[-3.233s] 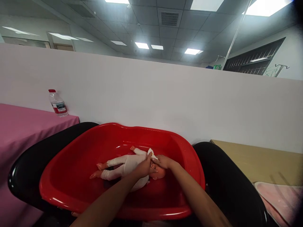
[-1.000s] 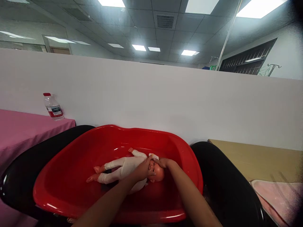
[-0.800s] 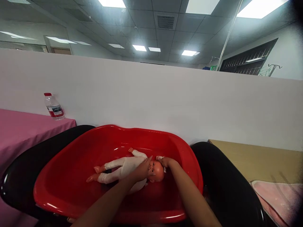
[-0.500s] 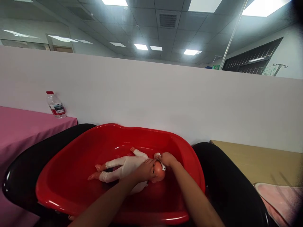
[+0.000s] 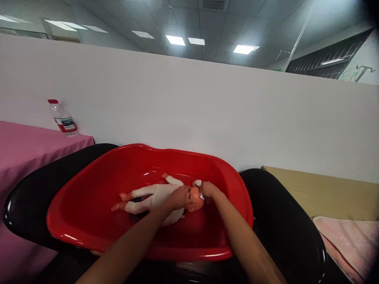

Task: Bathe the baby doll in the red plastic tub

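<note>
Head view, doll [image 5: 160,194] in tub [image 5: 94,201], head [image 5: 196,200] between the hands [image 5: 179,197]

Both hands [image 5: 179,197] [image 5: 209,189] near each other

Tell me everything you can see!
Tub: 1, red, centre
Doll: 1, white-dressed, in tub
Cloth: maybe 1, white, at doll's head
Stand: count unclear, black, flanking tub
Pink cover: 1, pink, left
Bottle: 1, see-through, red-capped, on pink cover
Board: 1, tan, right
Pad: 1+, pink, lower right
Wall: 1, white, behind tub
Lights: several, white, overhead
Barred frame: 1, dark, top right
Hook stand: 1, grey, top right
Left hand: 1, bare, at doll's face
Right hand: 1, bare, holding cloth
</note>
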A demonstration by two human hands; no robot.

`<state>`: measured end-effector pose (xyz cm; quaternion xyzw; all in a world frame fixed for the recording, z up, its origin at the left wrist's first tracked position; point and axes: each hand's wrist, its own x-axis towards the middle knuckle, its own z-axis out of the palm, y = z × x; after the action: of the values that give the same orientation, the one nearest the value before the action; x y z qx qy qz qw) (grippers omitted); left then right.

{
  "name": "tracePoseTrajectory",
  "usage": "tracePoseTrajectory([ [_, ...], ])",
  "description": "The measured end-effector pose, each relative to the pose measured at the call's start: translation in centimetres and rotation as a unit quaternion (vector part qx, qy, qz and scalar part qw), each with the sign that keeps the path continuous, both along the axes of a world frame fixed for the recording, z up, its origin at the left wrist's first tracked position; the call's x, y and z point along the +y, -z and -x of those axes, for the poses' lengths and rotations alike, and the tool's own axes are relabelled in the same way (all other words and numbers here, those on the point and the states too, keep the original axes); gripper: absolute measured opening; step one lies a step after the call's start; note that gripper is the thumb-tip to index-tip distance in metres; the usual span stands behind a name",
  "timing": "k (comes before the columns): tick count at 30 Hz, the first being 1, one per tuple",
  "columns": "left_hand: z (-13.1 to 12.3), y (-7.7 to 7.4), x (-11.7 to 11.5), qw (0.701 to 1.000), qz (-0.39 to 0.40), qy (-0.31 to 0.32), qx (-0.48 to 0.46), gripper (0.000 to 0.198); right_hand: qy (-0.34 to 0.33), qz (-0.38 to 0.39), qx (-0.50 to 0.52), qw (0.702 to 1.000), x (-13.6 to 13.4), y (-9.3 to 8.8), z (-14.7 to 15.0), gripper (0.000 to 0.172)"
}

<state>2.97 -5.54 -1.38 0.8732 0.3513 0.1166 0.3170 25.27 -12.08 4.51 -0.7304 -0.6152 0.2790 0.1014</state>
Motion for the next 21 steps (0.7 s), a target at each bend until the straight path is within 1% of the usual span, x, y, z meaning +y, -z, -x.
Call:
tracePoseTrajectory([
  [2,0.3,-0.2,0.3,1.0,-0.008,-0.006,0.01,0.051,0.014,0.024,0.019,0.999,-0.4,-0.5,-0.1,0.016],
  [3,0.4,-0.2,0.4,1.0,-0.013,-0.008,0.013,0.049,0.021,0.032,0.026,0.999,-0.5,-0.8,0.0,0.017],
  [5,0.5,-0.2,0.6,1.0,-0.017,-0.012,0.018,0.048,0.024,0.039,0.04,0.998,-0.7,-1.2,0.5,0.027],
  [7,0.5,-0.2,0.8,1.0,-0.016,-0.018,0.017,0.043,0.011,0.049,0.061,0.997,-0.8,-1.4,1.3,0.036],
  [10,0.6,0.0,1.0,1.0,-0.021,-0.019,-0.008,0.034,-0.027,0.078,0.153,0.985,-0.8,-1.4,2.5,0.041],
  [12,0.8,0.0,1.0,1.0,-0.014,-0.009,-0.019,0.033,-0.037,0.069,0.194,0.978,-0.6,-1.2,2.7,0.043],
  [13,0.9,0.1,1.1,1.0,-0.007,-0.005,-0.021,0.036,-0.034,0.051,0.194,0.979,-0.5,-1.1,2.7,0.043],
  [16,1.1,0.3,1.2,1.0,0.001,-0.005,-0.022,0.051,-0.003,-0.016,0.139,0.99,0.1,-0.7,2.0,0.038],
  [18,1.2,0.5,1.2,1.0,-0.005,-0.004,-0.019,0.046,0.01,-0.038,0.11,0.993,0.4,-0.4,1.4,0.028],
  [19,1.3,0.6,1.2,1.0,-0.007,-0.003,-0.016,0.041,0.014,-0.044,0.098,0.994,0.6,-0.2,1.1,0.029],
  [20,1.3,0.6,1.3,1.0,-0.008,-0.005,-0.013,0.038,0.014,-0.044,0.086,0.995,0.7,0.0,0.8,0.04],
  [21,1.3,0.6,1.2,1.0,-0.007,-0.007,-0.009,0.037,0.01,-0.035,0.076,0.996,0.8,0.2,0.5,0.056],
])
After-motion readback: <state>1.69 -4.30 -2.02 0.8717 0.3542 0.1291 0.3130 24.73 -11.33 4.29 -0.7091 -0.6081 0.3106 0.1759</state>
